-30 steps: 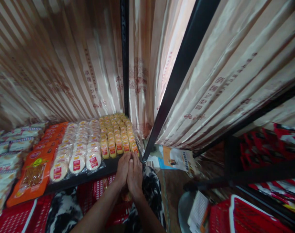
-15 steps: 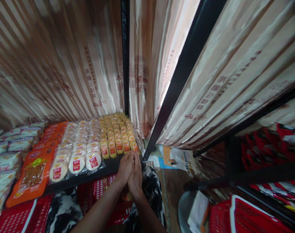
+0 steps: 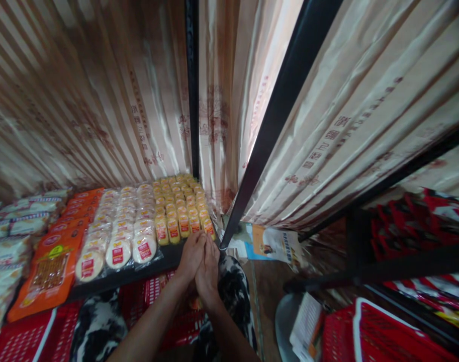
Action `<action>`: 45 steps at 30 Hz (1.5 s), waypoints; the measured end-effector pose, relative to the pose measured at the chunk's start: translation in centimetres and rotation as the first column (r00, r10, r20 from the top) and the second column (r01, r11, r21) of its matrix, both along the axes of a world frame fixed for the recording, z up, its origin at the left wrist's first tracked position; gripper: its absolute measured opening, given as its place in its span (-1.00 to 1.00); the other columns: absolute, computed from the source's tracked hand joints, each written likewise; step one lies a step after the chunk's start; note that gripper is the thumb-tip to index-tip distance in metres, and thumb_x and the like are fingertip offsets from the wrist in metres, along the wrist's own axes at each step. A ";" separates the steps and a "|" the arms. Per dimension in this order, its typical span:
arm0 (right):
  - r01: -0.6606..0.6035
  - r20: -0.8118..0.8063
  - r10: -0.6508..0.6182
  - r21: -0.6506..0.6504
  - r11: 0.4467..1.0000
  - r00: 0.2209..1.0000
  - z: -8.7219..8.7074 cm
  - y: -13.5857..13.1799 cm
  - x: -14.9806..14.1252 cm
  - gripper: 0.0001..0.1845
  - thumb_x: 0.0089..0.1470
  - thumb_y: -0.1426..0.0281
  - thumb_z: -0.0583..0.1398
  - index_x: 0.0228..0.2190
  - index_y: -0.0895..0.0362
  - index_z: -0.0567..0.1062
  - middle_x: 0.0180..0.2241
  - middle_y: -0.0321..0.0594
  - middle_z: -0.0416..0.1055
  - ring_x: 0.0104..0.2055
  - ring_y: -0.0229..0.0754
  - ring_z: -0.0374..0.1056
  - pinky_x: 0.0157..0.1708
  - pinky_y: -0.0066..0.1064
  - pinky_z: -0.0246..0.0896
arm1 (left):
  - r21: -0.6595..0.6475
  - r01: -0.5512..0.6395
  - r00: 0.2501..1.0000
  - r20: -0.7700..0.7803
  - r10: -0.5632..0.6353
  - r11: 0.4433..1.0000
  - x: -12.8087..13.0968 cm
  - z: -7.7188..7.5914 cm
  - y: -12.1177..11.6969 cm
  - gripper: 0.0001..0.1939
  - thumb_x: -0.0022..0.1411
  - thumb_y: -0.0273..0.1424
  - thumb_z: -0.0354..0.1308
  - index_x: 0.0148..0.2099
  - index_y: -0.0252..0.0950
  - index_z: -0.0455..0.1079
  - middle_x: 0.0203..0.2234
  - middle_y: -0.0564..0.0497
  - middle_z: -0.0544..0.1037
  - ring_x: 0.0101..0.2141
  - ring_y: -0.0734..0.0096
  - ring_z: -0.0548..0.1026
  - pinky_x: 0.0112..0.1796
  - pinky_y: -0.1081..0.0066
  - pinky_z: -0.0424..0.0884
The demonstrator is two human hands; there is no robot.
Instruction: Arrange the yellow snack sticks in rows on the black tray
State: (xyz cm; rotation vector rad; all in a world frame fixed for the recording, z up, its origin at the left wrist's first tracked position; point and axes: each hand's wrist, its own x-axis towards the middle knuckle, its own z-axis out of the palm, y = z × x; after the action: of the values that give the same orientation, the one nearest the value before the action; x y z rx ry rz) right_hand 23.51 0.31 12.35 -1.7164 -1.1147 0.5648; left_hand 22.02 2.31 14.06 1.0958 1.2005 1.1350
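Note:
My left hand (image 3: 193, 255) and my right hand (image 3: 207, 265) are pressed side by side at the front right corner of a shelf. Their fingers are closed together, and whatever may lie between them is hidden. Just beyond the fingertips stand rows of small yellow packaged cakes (image 3: 183, 221) with red labels. Left of these are rows of round, pale, wrapped cakes (image 3: 144, 246). Orange snack packs (image 3: 50, 269) and white-and-blue bags (image 3: 5, 266) fill the shelf farther left.
A black post (image 3: 248, 193) rises just right of my hands, against a pleated curtain (image 3: 308, 146). Red baskets (image 3: 154, 296) sit under the shelf, and another red basket (image 3: 383, 334) is at lower right. Red packs (image 3: 406, 226) line the right-hand rack. A printed bag (image 3: 276, 244) lies on the floor.
Both hands stay together at the shelf corner, shifted slightly left in view, with their fingers a little more bent. The view has moved slightly; the goods stay in their rows.

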 end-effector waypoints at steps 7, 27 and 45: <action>0.012 0.001 -0.012 0.023 1.000 1.000 -1.6 0.3 -0.1 -0.46 0.07 0.33 -0.06 0.08 0.22 0.25 0.13 -0.03 0.19 0.19 -0.13 0.06 0.17 -0.21 -0.06 | 0.018 -0.085 0.996 0.017 0.084 0.996 0.8 0.5 -0.9 -0.75 0.07 -0.35 0.03 -0.19 -0.18 0.44 -0.08 -0.09 0.49 0.12 0.24 0.24 0.12 0.25 0.11; -0.015 0.064 0.013 0.018 1.000 0.998 -1.1 0.2 0.5 -0.44 0.15 0.27 -0.15 0.10 0.24 0.24 0.17 -0.04 0.13 0.23 -0.14 -0.01 0.19 -0.15 -0.12 | 0.009 -0.100 0.995 0.023 0.099 0.995 0.1 -0.1 -0.9 -0.73 0.10 -0.31 0.01 -0.19 -0.19 0.47 -0.09 -0.12 0.50 0.09 0.17 0.29 0.11 0.23 0.12; -0.025 0.078 0.024 0.010 1.000 0.997 -1.7 -0.1 0.9 -0.40 0.16 0.21 -0.17 0.07 0.33 0.27 0.18 0.04 0.09 0.24 -0.11 -0.06 0.20 -0.12 -0.15 | -0.053 0.040 0.997 -0.061 -0.043 0.998 -3.3 -0.9 1.2 -0.69 0.06 -0.31 0.06 -0.18 -0.34 0.44 -0.12 -0.17 0.51 -0.07 0.25 0.43 0.04 0.26 0.23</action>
State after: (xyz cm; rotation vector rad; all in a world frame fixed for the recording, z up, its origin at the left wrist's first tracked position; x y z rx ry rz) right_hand 24.36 0.20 10.63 -1.7297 -1.1936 0.5098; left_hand 18.76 3.48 13.20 1.1184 1.2437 1.0394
